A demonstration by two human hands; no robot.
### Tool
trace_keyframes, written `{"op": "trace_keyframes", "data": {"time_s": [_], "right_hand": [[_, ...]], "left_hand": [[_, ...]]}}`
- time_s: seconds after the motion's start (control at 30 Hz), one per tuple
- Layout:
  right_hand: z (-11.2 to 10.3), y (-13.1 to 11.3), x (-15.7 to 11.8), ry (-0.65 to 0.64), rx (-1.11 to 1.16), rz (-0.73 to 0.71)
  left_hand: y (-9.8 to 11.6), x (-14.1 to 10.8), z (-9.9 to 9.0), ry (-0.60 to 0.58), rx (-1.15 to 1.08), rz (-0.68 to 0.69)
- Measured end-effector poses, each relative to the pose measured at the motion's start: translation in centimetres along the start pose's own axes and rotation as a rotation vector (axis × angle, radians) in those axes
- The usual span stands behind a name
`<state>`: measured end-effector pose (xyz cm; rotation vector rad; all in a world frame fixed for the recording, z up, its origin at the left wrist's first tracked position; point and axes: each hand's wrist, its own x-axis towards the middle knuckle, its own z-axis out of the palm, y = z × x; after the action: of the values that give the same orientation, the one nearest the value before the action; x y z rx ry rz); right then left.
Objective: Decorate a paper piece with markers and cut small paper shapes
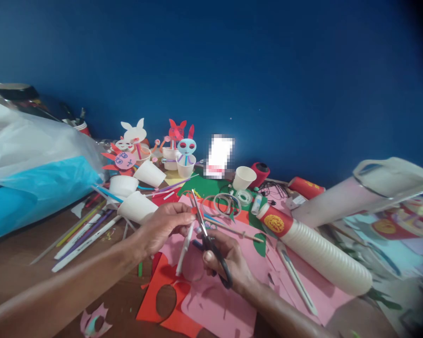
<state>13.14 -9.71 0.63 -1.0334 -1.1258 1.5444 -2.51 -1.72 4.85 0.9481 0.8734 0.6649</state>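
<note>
My left hand (165, 227) pinches a white straw (185, 249) at its upper end, with a small red paper scrap (193, 211) at the fingertips. My right hand (225, 264) grips black-handled scissors (211, 246), and their steel blades point up at that scrap. The hands are close together above pink paper (215, 305) and red paper (165, 300), without touching the sheets. The scissor blades are nearly shut. My fingers hide part of the handles.
A long stack of white paper cups (320, 249) and a craft knife (296, 278) lie to the right. Paper-cup craft figures (176, 145), a tape roll (244, 197), loose straws (81, 240), a plastic bag (31, 155) and a pale jug (373, 190) surround the work.
</note>
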Motion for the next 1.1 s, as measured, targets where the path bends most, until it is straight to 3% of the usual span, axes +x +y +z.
{"op": "trace_keyframes", "data": {"time_s": [0.3, 1.1], "right_hand": [[0.0, 0.4, 0.1, -0.03, -0.023, -0.011], [-0.1, 0.6, 0.0, 0.029, 0.033, 0.094]], "left_hand": [[0.3, -0.3, 0.2, 0.061, 0.046, -0.018], [0.5, 0.2, -1.0, 0.024, 0.111, -0.083]]}}
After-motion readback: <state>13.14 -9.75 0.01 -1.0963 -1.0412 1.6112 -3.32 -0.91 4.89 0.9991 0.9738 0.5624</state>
